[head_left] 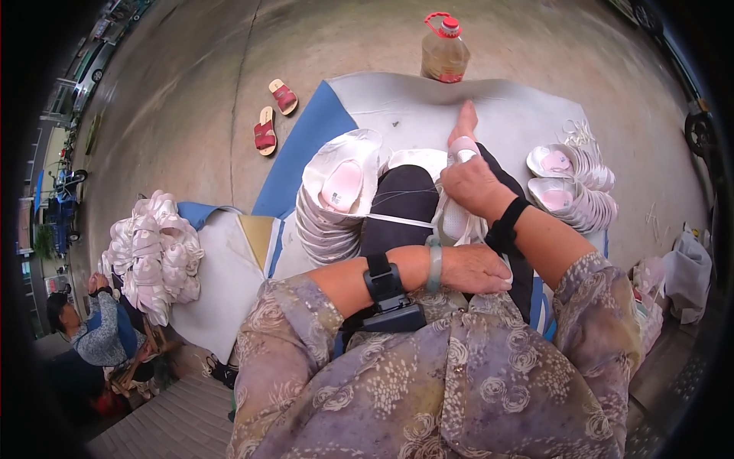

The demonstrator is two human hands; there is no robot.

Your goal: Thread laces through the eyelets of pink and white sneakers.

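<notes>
A white slipper-like shoe with a textured sole lies over my lap, between my dark-trousered legs. My right hand is closed around its far end, where a pink-and-white part sticks out past the fingers. Close to the shoe's near end, my left hand is bent with its fingers pressed together; what they hold is hidden. A thin white strap runs across my left thigh toward the shoe. Just left of that thigh stands a nested stack of white shoe uppers with pink insoles.
Two more nested shoe stacks lie at right on the pale sheet. Beyond it stands a jug with a red cap. Red sandals lie at far left. A person sits at left beside a shoe heap.
</notes>
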